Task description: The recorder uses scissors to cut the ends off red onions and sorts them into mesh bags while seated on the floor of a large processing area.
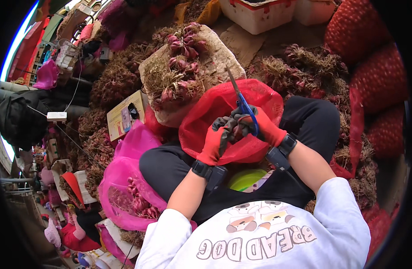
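Observation:
My left hand [220, 134], in a red work glove with dark grey fingers, is closed around what looks like a shallot [237, 132], mostly hidden by the fingers. Against it is my right hand [256, 124], gloved alike and closed on a pair of blue-handled scissors [246, 106]. The scissor blades point up and away to the left, past the rim of the bag. Both hands are over a red mesh bag [199, 114] spread in my lap. Just beyond the bag, bunches of shallots [184, 67] with dry roots and stalks lie on a pale foam block [217, 51].
A pink mesh bag [120, 179] with shallots lies by my left knee. Behind it is a cardboard box [124, 115] with small items on top. Shallot heaps [300, 74] spread around; full red mesh sacks [378, 80] stand at right, a white foam box [259, 18] far ahead.

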A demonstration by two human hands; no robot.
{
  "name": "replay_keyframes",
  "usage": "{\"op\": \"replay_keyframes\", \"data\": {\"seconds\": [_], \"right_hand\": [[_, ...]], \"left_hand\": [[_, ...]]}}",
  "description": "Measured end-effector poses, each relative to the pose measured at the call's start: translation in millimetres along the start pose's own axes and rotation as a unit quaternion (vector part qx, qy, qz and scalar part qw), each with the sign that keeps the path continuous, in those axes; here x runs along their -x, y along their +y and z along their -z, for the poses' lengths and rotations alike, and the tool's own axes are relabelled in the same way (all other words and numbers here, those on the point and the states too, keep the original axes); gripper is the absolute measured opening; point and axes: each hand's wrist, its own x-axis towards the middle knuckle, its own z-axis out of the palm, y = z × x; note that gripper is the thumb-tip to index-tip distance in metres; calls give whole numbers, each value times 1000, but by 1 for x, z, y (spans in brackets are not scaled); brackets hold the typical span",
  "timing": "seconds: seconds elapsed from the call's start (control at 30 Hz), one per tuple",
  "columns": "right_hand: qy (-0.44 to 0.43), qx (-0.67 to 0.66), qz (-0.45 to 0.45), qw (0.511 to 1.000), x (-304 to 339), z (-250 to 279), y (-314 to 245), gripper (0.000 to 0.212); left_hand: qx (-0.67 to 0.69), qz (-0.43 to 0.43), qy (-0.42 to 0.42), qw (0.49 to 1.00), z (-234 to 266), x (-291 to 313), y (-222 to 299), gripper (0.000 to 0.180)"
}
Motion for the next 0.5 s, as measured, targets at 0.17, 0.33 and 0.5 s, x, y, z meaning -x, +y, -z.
{"op": "replay_keyframes", "data": {"seconds": [0.17,0.33,0.5], "right_hand": [[44,-66,-9,997,-10,6,10,28],[62,-21,49,997,-19,-2,22,27],[39,28,19,999,-18,9,19,27]], "left_hand": [[-446,-361,-12,819,-13,4,28,31],[181,14,87,980,-8,-7,2,24],[43,24,77,996,-4,-7,14,19]]}}
